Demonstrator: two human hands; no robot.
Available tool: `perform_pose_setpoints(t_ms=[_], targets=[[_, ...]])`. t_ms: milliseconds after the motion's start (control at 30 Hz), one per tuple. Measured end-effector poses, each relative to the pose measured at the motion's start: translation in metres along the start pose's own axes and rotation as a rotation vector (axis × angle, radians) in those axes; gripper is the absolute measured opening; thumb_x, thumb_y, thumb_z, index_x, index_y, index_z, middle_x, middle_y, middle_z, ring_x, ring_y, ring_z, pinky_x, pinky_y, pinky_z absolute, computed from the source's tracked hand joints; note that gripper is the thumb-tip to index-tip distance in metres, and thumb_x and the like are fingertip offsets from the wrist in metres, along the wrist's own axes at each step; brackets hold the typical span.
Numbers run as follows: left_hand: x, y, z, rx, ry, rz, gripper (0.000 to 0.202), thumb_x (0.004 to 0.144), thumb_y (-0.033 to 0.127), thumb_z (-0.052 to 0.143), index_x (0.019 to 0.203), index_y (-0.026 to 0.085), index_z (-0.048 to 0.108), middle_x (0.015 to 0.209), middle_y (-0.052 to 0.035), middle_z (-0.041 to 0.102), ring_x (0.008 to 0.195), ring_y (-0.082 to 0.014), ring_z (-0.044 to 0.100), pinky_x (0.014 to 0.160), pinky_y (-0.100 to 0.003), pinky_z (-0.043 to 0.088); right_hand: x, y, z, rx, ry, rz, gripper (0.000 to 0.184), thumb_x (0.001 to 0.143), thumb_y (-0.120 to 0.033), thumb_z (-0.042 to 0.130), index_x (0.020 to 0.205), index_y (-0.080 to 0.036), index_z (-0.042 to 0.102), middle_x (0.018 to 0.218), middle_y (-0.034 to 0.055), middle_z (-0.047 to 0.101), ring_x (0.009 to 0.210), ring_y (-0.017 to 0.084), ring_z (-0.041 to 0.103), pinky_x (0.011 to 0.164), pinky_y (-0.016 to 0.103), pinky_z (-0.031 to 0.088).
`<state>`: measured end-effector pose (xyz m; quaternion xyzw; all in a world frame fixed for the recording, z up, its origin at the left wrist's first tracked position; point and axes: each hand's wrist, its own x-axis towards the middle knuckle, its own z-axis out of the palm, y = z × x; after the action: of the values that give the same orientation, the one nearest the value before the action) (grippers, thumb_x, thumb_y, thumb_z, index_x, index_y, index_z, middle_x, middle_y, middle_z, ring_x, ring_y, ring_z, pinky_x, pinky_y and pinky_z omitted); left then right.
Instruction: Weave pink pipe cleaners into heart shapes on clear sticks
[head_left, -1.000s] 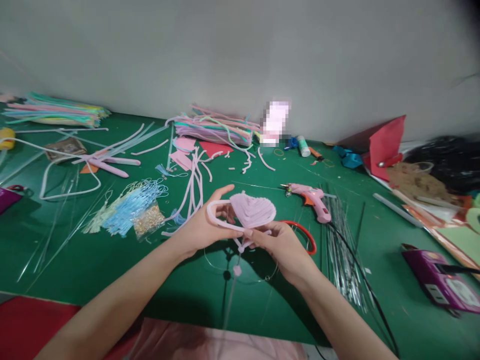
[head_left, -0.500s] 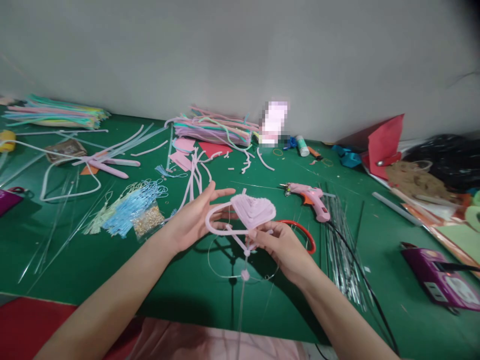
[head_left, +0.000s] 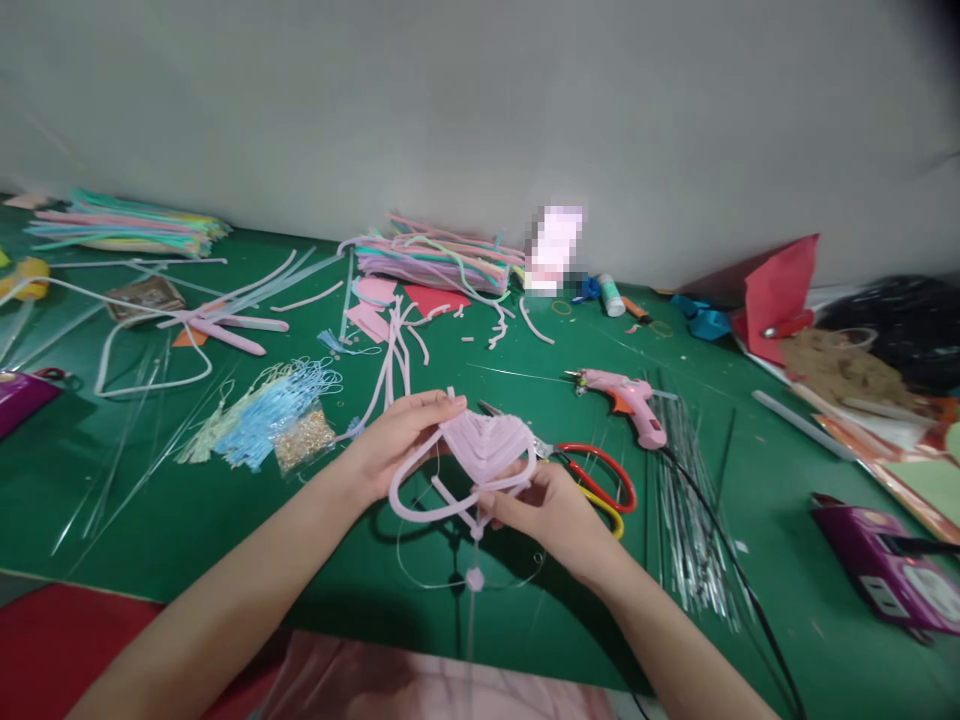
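Observation:
Both my hands hold a pink pipe-cleaner craft piece point(head_left: 480, 448) above the green table point(head_left: 187, 520). It has a filled, ribbed half on the right and an empty loop on the left. My left hand point(head_left: 394, 440) grips its upper left edge, fingers curled over the top. My right hand point(head_left: 544, 510) pinches its lower point from below. A thin clear stick with a small pink bead point(head_left: 474, 578) hangs down from the piece toward me.
Red-handled scissors point(head_left: 600, 480) lie just right of my hands. A pink glue gun point(head_left: 626, 395) and a bundle of thin wires point(head_left: 690, 500) lie farther right. Pipe-cleaner stacks point(head_left: 435, 260) line the back wall. Blue tassels point(head_left: 274, 400) sit to the left, a purple box point(head_left: 889, 580) at far right.
My left hand went from spread open beside the piece to gripping its top. The piece dropped lower and closer to me, uncovering more of the scissors.

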<state>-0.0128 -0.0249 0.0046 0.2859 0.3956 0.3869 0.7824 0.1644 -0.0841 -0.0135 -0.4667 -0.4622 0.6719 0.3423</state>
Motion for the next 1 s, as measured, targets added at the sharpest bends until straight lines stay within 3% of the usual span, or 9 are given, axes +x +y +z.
perform_pose_setpoints(t_ms=[300,467,733,867,1000], targets=[[0.004,-0.001,-0.001,-0.010,0.047,-0.003,0.016,0.076,0.020,0.071,0.068,0.012,0.060,0.063,0.0012,0.057,0.056,-0.0074,0.056,0.056,-0.019,0.049,-0.001,0.001,0.005,-0.037,0.066,-0.041,0.028,0.064,-0.041,0.079,0.065,-0.016,0.067,0.060,-0.0010,0.063,0.055,0.011,0.054,0.057,0.024,0.045],[0.012,-0.002,-0.007,-0.051,0.141,0.014,0.014,0.073,0.020,0.073,0.072,0.012,0.062,0.064,0.0020,0.057,0.054,-0.0065,0.054,0.052,-0.018,0.046,-0.002,0.001,0.003,0.016,0.008,-0.026,0.026,0.066,-0.041,0.078,0.069,-0.016,0.069,0.064,0.0002,0.066,0.059,0.012,0.058,0.062,0.025,0.048],[0.023,-0.007,-0.019,-0.014,0.256,0.138,0.023,0.068,0.027,0.079,0.072,0.012,0.063,0.063,0.0019,0.055,0.054,-0.0063,0.053,0.049,-0.017,0.044,-0.006,-0.002,-0.001,0.023,-0.026,-0.076,0.021,0.066,-0.039,0.078,0.070,-0.019,0.072,0.067,0.0003,0.069,0.061,0.013,0.060,0.064,0.026,0.049],[0.023,0.000,-0.024,0.019,0.372,0.265,0.022,0.071,0.028,0.077,0.073,0.012,0.062,0.059,0.0021,0.054,0.053,-0.0069,0.051,0.046,-0.017,0.043,-0.008,-0.005,-0.005,-0.003,-0.030,-0.088,0.020,0.065,-0.036,0.080,0.068,-0.018,0.072,0.064,0.0009,0.069,0.059,0.012,0.060,0.061,0.024,0.047],[0.022,0.010,-0.029,-0.017,0.449,0.335,0.026,0.064,0.025,0.081,0.068,0.014,0.059,0.056,0.0036,0.052,0.050,-0.0061,0.048,0.045,-0.017,0.042,-0.009,-0.008,-0.007,-0.021,-0.013,-0.074,0.022,0.064,-0.037,0.080,0.067,-0.017,0.072,0.059,0.0010,0.067,0.054,0.011,0.057,0.055,0.022,0.044]])
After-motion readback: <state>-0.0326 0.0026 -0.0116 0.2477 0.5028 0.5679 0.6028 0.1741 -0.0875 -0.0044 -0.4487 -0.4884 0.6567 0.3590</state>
